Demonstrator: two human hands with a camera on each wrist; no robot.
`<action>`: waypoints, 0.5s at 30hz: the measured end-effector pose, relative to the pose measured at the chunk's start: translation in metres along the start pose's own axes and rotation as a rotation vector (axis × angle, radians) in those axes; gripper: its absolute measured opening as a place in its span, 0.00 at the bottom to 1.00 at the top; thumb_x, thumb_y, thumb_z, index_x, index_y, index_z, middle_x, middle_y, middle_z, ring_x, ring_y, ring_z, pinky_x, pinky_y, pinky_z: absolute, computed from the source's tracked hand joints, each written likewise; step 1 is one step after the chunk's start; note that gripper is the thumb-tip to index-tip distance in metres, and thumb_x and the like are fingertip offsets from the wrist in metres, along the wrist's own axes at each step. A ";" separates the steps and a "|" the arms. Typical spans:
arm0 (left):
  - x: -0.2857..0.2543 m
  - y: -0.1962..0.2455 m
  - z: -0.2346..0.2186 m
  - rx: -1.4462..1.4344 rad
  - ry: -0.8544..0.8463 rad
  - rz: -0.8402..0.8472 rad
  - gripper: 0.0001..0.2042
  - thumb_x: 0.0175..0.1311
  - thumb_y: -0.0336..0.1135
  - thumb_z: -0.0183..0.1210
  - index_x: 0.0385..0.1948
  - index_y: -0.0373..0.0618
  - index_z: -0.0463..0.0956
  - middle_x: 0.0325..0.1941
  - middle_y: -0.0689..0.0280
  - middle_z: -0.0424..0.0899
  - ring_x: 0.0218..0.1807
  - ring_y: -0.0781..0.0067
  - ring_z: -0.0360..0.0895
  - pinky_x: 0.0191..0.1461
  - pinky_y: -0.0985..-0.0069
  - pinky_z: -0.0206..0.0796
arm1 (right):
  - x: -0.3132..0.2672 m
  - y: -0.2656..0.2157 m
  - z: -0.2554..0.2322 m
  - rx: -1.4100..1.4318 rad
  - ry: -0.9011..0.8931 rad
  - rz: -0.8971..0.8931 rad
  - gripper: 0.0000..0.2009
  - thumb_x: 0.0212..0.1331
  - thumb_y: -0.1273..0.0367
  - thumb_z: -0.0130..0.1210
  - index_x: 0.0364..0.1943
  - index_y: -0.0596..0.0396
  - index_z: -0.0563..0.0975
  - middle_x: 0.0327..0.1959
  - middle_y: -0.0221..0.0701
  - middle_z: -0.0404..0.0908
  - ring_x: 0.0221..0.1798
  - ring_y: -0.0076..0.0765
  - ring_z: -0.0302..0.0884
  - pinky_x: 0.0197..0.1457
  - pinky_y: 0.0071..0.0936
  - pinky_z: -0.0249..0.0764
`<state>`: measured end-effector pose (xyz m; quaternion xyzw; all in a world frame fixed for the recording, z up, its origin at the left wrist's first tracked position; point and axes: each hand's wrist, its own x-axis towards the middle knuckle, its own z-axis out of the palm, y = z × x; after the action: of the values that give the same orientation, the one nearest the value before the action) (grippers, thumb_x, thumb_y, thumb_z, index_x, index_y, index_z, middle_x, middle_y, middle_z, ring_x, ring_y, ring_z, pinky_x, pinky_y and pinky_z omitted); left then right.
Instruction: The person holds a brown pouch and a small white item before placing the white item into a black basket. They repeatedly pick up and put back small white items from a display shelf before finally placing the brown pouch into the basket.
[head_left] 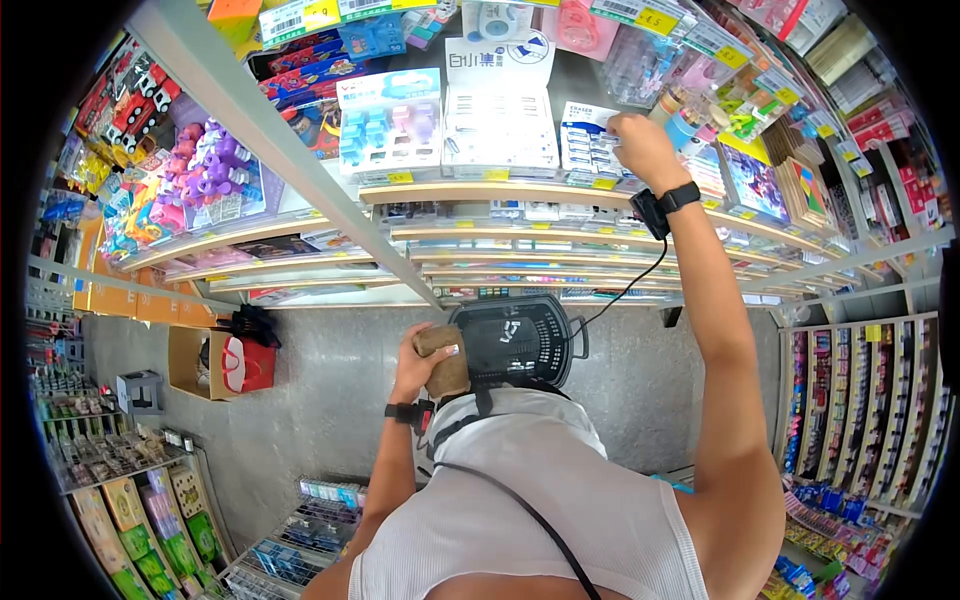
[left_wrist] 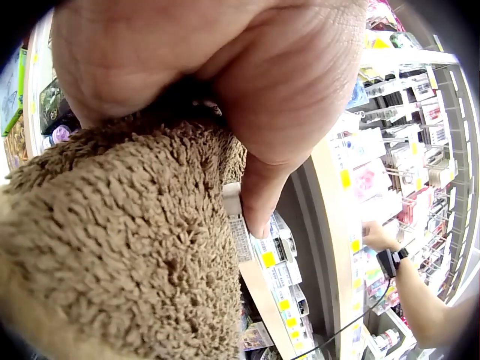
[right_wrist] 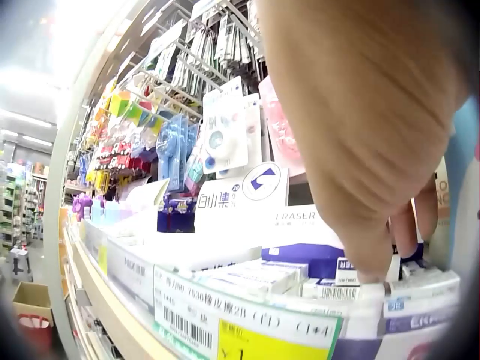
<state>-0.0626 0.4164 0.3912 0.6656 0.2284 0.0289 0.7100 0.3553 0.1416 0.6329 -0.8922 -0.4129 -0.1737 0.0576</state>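
Observation:
My left hand (head_left: 417,362) grips a brown fuzzy plush item (head_left: 447,368) at waist height. Its shaggy pile fills much of the left wrist view, with the thumb pressed along one side. On the shelf, my right hand (head_left: 645,150) reaches down into a display box of erasers (head_left: 590,150) with blue-and-white sleeves. In the right wrist view, the thumb and fingers (right_wrist: 406,231) dip among the small erasers (right_wrist: 335,289); I cannot tell whether they pinch one.
Left of the erasers stand a white display box (head_left: 500,130) and a pastel one (head_left: 390,125). A wooden shelf edge (head_left: 470,192) with price tags runs below. A dark shopping basket (head_left: 510,340) sits by my legs. A cardboard box (head_left: 190,365) is on the floor at left.

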 end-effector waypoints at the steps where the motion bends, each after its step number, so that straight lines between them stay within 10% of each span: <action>1: 0.002 0.000 0.001 0.004 -0.004 0.001 0.33 0.52 0.30 0.78 0.61 0.35 0.71 0.52 0.57 0.84 0.53 0.69 0.81 0.59 0.71 0.74 | 0.000 -0.001 0.002 0.000 0.002 0.006 0.09 0.52 0.80 0.55 0.36 0.60 0.82 0.39 0.47 0.84 0.46 0.58 0.83 0.50 0.49 0.80; 15: 0.004 -0.001 0.008 -0.021 -0.028 -0.007 0.33 0.53 0.27 0.76 0.62 0.35 0.71 0.52 0.58 0.85 0.53 0.69 0.82 0.59 0.71 0.74 | 0.043 -0.093 -0.001 0.204 0.148 -0.103 0.06 0.56 0.72 0.59 0.35 0.57 0.83 0.39 0.43 0.83 0.43 0.56 0.83 0.46 0.47 0.80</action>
<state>-0.0568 0.4098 0.3894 0.6577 0.2202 0.0194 0.7201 0.3106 0.2326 0.6453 -0.8440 -0.4685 -0.1990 0.1692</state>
